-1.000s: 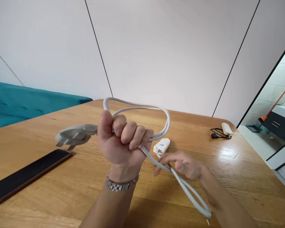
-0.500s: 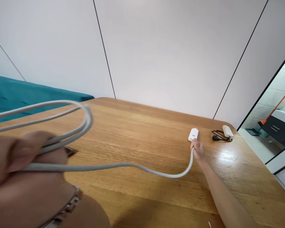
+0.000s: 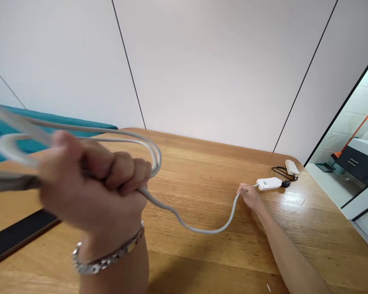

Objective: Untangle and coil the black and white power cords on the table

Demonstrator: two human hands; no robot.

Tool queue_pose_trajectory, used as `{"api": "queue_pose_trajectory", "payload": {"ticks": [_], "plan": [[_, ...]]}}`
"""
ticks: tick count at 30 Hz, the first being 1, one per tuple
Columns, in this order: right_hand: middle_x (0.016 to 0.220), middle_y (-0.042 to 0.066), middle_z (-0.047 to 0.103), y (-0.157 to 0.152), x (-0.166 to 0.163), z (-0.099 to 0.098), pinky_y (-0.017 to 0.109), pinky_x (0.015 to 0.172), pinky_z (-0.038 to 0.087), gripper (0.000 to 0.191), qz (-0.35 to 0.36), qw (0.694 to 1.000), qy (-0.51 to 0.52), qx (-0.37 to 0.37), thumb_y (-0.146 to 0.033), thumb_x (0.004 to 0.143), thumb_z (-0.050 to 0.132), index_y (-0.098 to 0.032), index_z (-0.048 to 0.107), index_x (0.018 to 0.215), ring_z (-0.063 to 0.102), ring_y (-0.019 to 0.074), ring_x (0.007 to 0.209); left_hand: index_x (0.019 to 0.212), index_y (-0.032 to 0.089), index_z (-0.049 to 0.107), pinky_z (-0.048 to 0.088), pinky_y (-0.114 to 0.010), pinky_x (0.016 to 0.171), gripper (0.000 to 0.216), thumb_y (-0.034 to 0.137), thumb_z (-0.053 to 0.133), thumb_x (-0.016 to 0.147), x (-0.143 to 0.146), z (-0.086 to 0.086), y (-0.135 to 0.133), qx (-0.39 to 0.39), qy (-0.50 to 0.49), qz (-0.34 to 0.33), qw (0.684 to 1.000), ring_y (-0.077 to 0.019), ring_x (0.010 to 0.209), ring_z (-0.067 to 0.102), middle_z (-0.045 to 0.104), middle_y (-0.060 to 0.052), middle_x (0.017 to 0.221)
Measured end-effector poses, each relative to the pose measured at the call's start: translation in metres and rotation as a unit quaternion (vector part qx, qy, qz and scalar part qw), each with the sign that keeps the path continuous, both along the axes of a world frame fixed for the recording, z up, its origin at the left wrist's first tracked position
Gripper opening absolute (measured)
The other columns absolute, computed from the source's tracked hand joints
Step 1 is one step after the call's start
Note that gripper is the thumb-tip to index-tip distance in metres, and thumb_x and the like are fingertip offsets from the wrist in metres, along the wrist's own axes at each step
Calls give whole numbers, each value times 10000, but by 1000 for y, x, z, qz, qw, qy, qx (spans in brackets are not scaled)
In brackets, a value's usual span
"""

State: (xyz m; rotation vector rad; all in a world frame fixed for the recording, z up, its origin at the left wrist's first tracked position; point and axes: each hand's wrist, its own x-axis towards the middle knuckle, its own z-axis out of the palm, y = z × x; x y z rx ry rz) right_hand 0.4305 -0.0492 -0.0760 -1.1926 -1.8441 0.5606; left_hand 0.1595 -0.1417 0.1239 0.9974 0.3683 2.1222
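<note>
My left hand (image 3: pixel 95 183) is raised close to the camera, a metal watch on its wrist, fist closed around several loops of a grey cable (image 3: pixel 199 229). The cable sags from that fist down to the wooden table (image 3: pixel 202 171) and runs right to my right hand (image 3: pixel 248 195), which pinches it near its end. Just past those fingers the cable's white adapter block (image 3: pixel 269 183) lies on the table. The loops on the left are blurred.
A black phone (image 3: pixel 15 236) lies flat at the table's left edge. A small white charger with a coiled black lead (image 3: pixel 290 168) sits at the far right corner. Teal upholstery (image 3: pixel 6 134) lies behind on the left; a doorway opens on the right.
My left hand has swung back toward the middle with the coiled loops. My right hand slid a little left along the cable, and the white block now lies flat beyond it.
</note>
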Motion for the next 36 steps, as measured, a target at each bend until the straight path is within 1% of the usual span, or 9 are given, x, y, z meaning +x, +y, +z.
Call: {"api": "queue_pose_trajectory", "payload": {"ticks": [4, 7, 10, 14, 17, 22, 26, 31, 36], "plan": [[566, 17, 485, -6, -6, 19, 299, 630, 379, 815, 72, 997, -2, 3, -919, 647, 193, -193, 537, 506, 458, 154, 599, 415, 189, 294, 85, -197, 280, 472, 280, 472, 843, 15, -3, 15, -20, 57, 3, 998, -50, 290, 88, 122, 78, 374], [583, 1, 452, -19, -4, 48, 280, 576, 329, 767, 136, 991, 12, -12, -911, 622, 322, -186, 546, 508, 412, 134, 571, 419, 189, 304, 92, -177, 282, 468, 334, 596, 754, 15, -12, 33, -49, 53, 1, 997, -34, 292, 117, 162, 92, 362], [585, -18, 426, -41, 2, 82, 261, 518, 264, 700, 186, 980, -5, -72, -870, 561, 503, -175, 564, 499, 362, 108, 539, 422, 190, 299, 96, -174, 288, 461, 326, 594, 749, 8, -16, 48, -76, 36, 20, 996, -29, 292, 121, 173, 96, 356], [597, -30, 418, -73, 7, 115, 246, 473, 214, 574, 170, 967, -105, -160, -711, 613, 662, -165, 552, 474, 335, 85, 522, 432, 196, 277, 84, -180, 296, 431, 272, 552, 755, -4, -14, 55, -56, 11, 110, 992, -33, 300, 118, 169, 95, 370], [600, -22, 480, -85, 5, 124, 241, 474, 227, 467, 106, 962, -183, -172, -590, 707, 658, -167, 588, 521, 371, 87, 523, 425, 198, 265, 78, -186, 296, 433, 265, 513, 774, -13, -11, 51, -28, 21, 134, 990, -38, 297, 105, 146, 92, 366], [568, 6, 572, -74, 1, 116, 252, 499, 247, 384, -119, 950, -264, -113, -494, 779, 584, -185, 598, 552, 415, 111, 508, 400, 197, 285, 86, -210, 288, 502, 386, 537, 791, -18, -11, 38, -27, 107, -31, 993, -43, 253, 111, 139, 79, 314], [555, 38, 611, -56, 12, 107, 262, 521, 288, 405, -278, 941, -191, -43, -501, 802, 528, -196, 566, 538, 505, 152, 537, 402, 189, 250, 88, -203, 300, 581, 468, 644, 726, -3, -18, 31, -44, 191, -195, 961, -33, 263, 149, 133, 75, 320], [462, 9, 560, -50, 27, 104, 274, 523, 371, 405, -305, 950, 57, -12, -569, 750, 563, -195, 567, 597, 596, 194, 492, 459, 186, 248, 92, -163, 320, 585, 500, 635, 764, 37, -38, 36, -141, 250, -378, 880, -19, 310, 149, 155, 86, 385], [539, -20, 544, -60, 18, 112, 263, 504, 394, 371, -291, 932, 204, 77, -543, 732, 631, -182, 572, 670, 606, 170, 490, 488, 189, 252, 68, -150, 301, 590, 561, 627, 751, 80, -62, 46, -216, 272, -451, 823, -7, 308, 121, 197, 91, 387]]}}
